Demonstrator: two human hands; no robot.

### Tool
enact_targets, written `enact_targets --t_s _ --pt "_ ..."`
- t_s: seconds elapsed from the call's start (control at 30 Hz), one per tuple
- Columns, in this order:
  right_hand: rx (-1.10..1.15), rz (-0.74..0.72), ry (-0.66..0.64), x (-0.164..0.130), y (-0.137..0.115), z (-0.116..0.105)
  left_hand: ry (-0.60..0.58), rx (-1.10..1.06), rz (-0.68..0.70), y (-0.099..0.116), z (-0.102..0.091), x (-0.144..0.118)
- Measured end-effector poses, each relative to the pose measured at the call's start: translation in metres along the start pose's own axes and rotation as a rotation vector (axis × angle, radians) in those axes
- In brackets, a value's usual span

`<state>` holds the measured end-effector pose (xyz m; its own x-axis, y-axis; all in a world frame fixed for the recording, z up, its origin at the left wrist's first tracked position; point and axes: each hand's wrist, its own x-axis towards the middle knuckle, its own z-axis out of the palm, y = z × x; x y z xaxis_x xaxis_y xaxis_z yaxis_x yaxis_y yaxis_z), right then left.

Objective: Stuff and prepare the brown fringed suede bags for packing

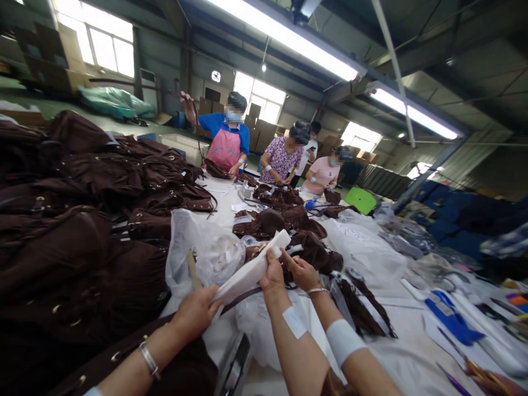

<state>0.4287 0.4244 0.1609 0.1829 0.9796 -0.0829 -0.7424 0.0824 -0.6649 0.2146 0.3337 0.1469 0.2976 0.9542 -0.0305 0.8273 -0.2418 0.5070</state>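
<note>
A long, folded white sheet (246,275) slants up and away in front of me; its material is unclear. My left hand (196,312), below a silver bracelet, is closed on its near end. Its far end is gripped by my right hand (272,270), thumb on top. Another person's hand (303,273), with a bracelet and a white wrist band, reaches in from the right, fingers close to that end. Beneath the sheet runs a dark strap (243,295). Dark brown bags (315,253) lie just behind the hands.
A large heap of brown bags (136,170) fills the left. Clear plastic bags (367,247) cover the table's right. A blue tape dispenser (451,316) and scissors (474,366) lie near right, with a blurred hand by the scissors. Several people work across the table.
</note>
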Motion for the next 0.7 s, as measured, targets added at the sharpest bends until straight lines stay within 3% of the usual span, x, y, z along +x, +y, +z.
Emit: enact_targets --t_s 0.3,0.5,0.7 --pt "0.112 0.029 -0.077 -0.008 -0.005 0.000 0.020 -0.007 0.001 0.003 0.004 -0.005" --pt "0.078 0.004 -0.053 -0.015 -0.011 0.005 -0.011 -0.079 -0.007 0.006 -0.005 -0.005" --pt "0.033 -0.041 -0.034 -0.023 -0.018 0.005 -0.016 0.028 -0.002 0.013 -0.009 -0.006"
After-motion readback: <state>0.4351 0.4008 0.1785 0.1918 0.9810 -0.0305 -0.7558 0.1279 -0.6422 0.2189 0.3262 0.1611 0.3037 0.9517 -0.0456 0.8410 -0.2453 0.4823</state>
